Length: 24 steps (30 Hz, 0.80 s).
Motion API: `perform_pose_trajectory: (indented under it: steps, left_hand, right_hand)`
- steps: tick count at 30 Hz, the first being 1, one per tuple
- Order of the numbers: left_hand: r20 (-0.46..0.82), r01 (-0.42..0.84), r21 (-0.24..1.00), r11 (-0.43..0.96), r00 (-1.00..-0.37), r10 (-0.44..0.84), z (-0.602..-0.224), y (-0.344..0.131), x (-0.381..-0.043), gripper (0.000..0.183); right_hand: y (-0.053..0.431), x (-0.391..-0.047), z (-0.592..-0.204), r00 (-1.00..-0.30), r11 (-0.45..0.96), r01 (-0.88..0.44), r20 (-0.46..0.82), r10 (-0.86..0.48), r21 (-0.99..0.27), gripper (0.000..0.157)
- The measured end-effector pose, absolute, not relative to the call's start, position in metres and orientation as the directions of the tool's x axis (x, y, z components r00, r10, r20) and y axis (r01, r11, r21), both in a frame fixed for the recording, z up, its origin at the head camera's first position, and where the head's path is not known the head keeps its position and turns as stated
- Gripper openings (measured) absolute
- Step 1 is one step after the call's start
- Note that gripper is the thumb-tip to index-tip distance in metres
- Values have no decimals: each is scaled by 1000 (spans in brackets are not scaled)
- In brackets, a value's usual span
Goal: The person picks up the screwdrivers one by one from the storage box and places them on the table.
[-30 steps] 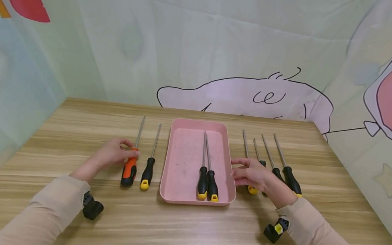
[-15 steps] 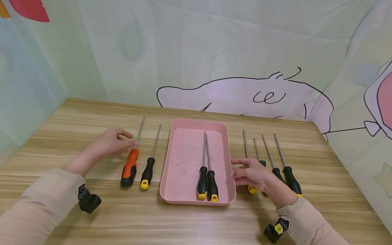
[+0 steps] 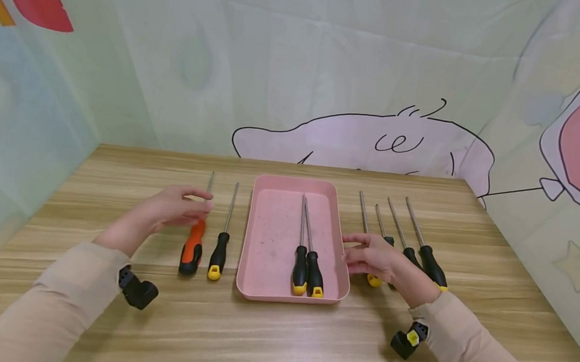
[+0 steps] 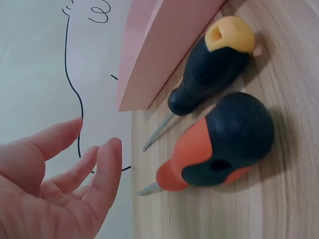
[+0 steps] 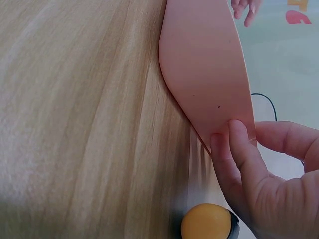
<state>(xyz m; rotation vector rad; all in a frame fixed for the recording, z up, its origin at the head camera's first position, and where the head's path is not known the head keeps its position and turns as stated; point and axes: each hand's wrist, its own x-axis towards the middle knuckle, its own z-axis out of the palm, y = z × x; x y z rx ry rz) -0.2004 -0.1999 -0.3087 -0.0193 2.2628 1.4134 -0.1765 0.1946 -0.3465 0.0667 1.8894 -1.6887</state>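
Observation:
My left hand (image 3: 176, 207) hovers above the orange-and-black screwdriver (image 3: 193, 247), covering part of its shaft in the head view. In the left wrist view its fingers (image 4: 107, 174) are loosely spread and hold nothing, apart from the screwdriver. Just right of that one lies a black screwdriver with a yellow end (image 3: 219, 254). My right hand (image 3: 375, 257) touches the right wall of the pink tray (image 3: 268, 293); in the right wrist view its fingertips (image 5: 238, 132) rest on the outer wall and at the rim. Two black-and-yellow screwdrivers (image 3: 308, 273) lie in the tray's right half.
Several screwdrivers (image 3: 431, 267) lie side by side right of the tray, partly hidden by my right hand and wrist. All lie on a wooden table (image 3: 280, 341). A printed cloth (image 3: 277, 64) stands behind the table's far edge. Each wrist wears a black camera (image 3: 137, 291).
My left hand came off the orange screwdriver's handle, drew up and left, then moved back right over its shaft. The screwdrivers, tray and right hand stay in place.

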Motion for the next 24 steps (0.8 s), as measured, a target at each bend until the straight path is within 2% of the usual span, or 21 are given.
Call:
perform_pose_trajectory:
  steps: [6,24]
  left_hand:
    - [-390,-257,864,432,-885,253,-308,-193,-202,59]
    - [-368,-217,858,466,-892,262,-306,-164,-210,54]
  right_hand:
    - [195,-177,-347,-818,186,415,-455,-353,-890,58]
    - [196,-177,-348,-817,186,407,-447,-363,-894,57]
